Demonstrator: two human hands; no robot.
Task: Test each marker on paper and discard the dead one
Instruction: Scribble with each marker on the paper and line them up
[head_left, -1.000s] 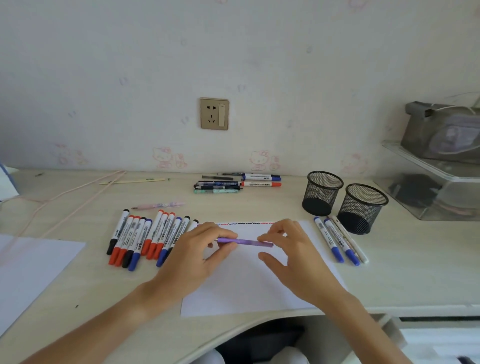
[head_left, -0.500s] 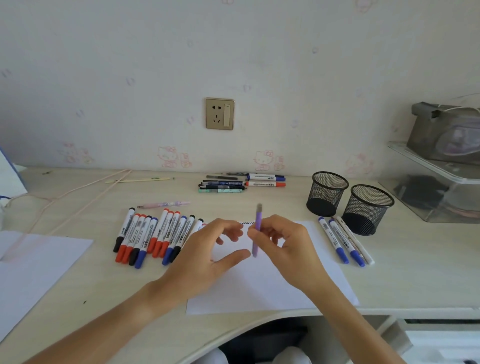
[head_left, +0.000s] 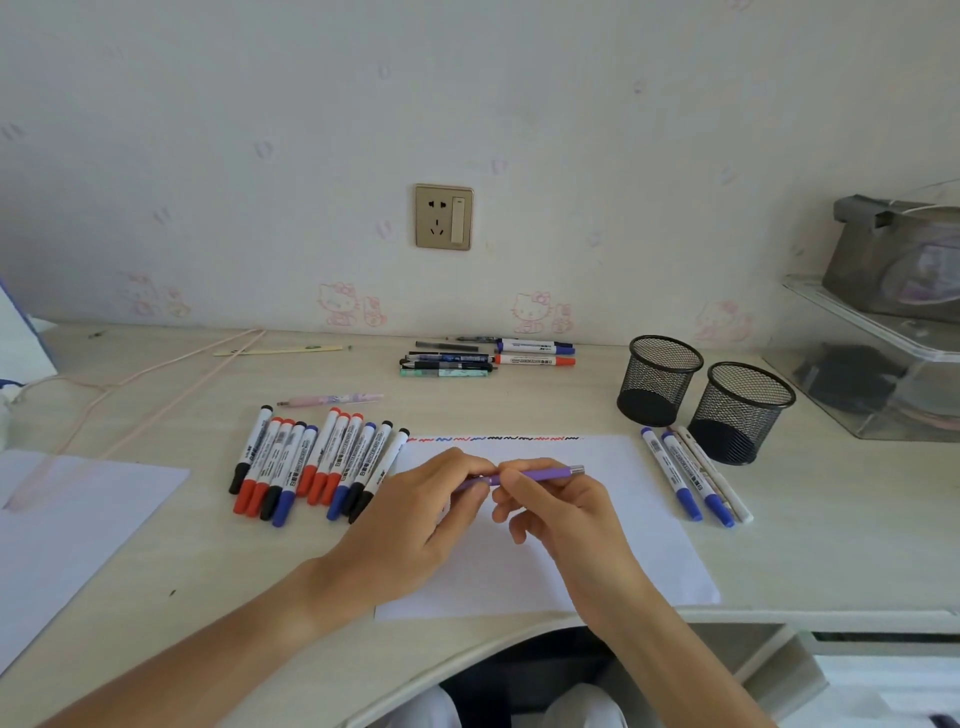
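Both hands meet over the middle of the paper (head_left: 649, 545): the right hand (head_left: 563, 512) has its fingers curled round a purple pen (head_left: 540, 474) that lies roughly level, metal end to the right, and the left hand (head_left: 426, 514) pinches the pen's left end between thumb and fingertips. Whether a cap is coming off or going on cannot be told, since the fingers cover that end.

Along the paper's far edge runs a row of scribbles (head_left: 493, 439) in red, blue and black, so a good many markers look already tested. Left of the sheet a fanned row of markers (head_left: 317, 465) lies on the counter (head_left: 831, 545); right of it three more (head_left: 693, 475) lie side by side, near two mesh cups (head_left: 704, 395), both seemingly empty. Which group is tested, and which marker is dead, the view does not show. A further pile of pens (head_left: 488, 358) lies far back by the wall, its labels too small to read
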